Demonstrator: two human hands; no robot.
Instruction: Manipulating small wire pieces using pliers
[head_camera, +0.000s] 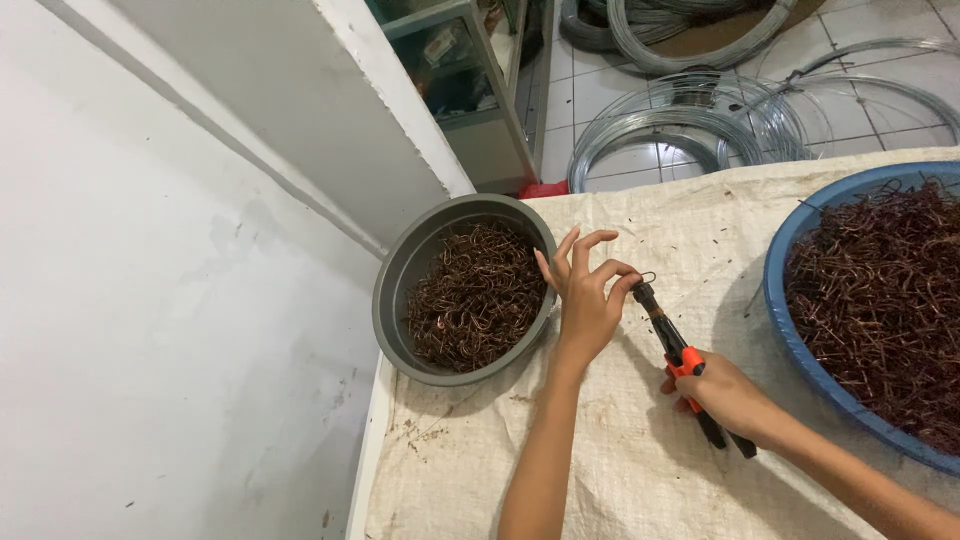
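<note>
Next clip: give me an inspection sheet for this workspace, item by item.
Surface: woven sack cloth over the table, speckled with small dark bits.
Job's things: orange-handled pliers gripping a small wire loop; grey basin and blue basin, both full of brown bent wire pieces.
Clutter: nothing seen beyond the bits.
Grippers: left hand pinches at the pliers' tip; right hand grips the handles.
Cables: grey wire coils on the tiled floor.
Surroundings: white wall, glass-fronted cabinet.
</note>
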